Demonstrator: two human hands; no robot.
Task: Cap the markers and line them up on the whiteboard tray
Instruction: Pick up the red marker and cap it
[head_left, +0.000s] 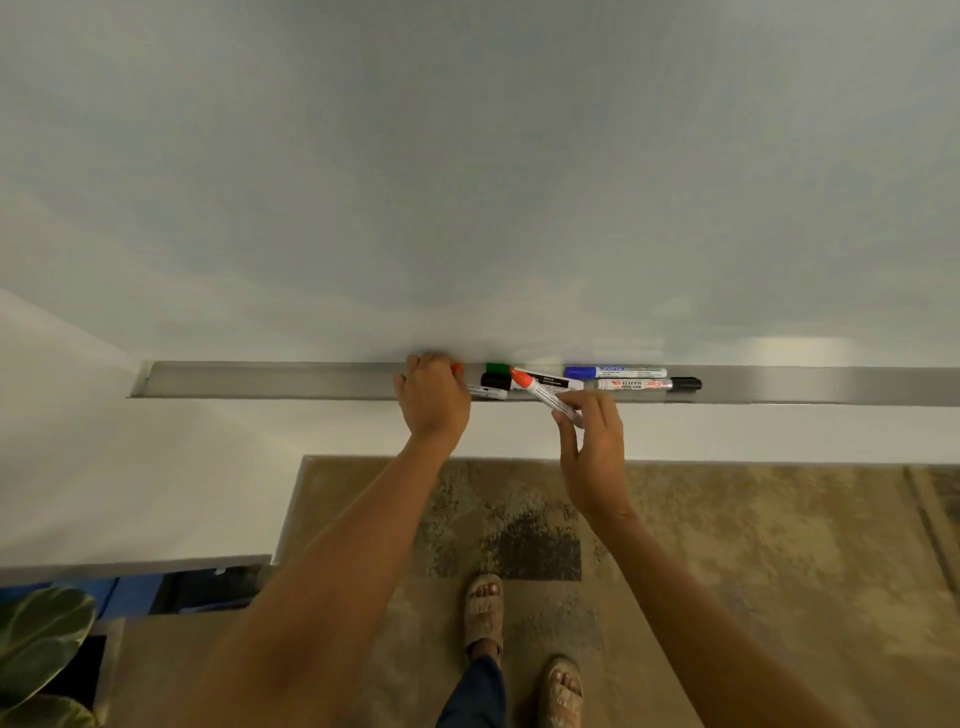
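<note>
Reaching into the whiteboard tray (260, 379), your left hand (434, 397) curls over something orange, grip hidden, can't tell. Green-capped marker (497, 369) and black cap (494, 383) lie beside it. Your right hand (592, 447) pinches the red marker (545, 394), tilted. Blue marker (615, 372) and black-capped marker (649, 384) lie right.

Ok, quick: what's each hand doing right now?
Left hand: closed on something orange, mostly hidden.
Right hand: holding the red-capped marker.
</note>
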